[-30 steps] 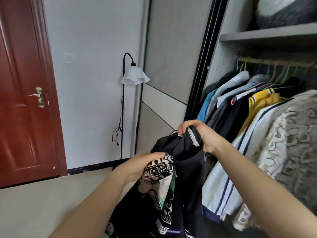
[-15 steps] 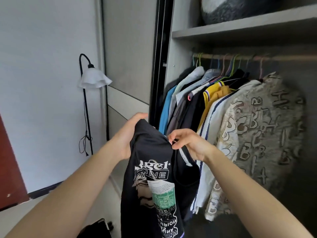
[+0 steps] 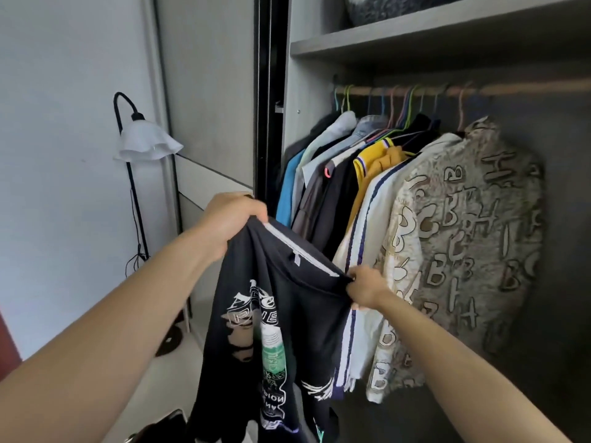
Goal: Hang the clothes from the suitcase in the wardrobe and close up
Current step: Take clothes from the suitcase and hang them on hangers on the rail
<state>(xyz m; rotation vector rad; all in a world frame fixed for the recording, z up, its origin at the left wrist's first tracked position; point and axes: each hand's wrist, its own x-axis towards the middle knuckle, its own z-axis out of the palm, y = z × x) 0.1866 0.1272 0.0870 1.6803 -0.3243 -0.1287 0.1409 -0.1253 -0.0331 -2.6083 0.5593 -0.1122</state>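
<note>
- Fingers of the left hand (image 3: 230, 219) curl tightly round one end of the neckline of a black printed T-shirt (image 3: 287, 314), gripping it at about the height of the hanging sleeves.
- The right hand (image 3: 366, 287) sits lower and nearer the clothes, its fingers and thumb pinching the other end of the same neckline.
- Between the two hands the collar is pulled taut, showing a white tape strip and a small label inside it.
- The rest of the T-shirt hangs down loose below the hands, with its white and green print facing the camera; it is in front of the open wardrobe, on no hanger that can be seen.
- Inside the wardrobe, a wooden rail (image 3: 527, 87) carries coloured hangers (image 3: 406, 103) packed with clothes.
- Nearest the right hand hangs a white jacket with navy stripes (image 3: 377, 203), and beside it a beige shirt patterned with letters (image 3: 463, 235).
- Further left on the rail are a yellow top (image 3: 367, 167), dark garments and a blue shirt (image 3: 286, 196).
- A grey shelf (image 3: 447, 30) runs above the rail.
- The grey sliding door (image 3: 208, 91) stands to the left, with a black floor lamp with a white shade (image 3: 147, 142) by the wall.
</note>
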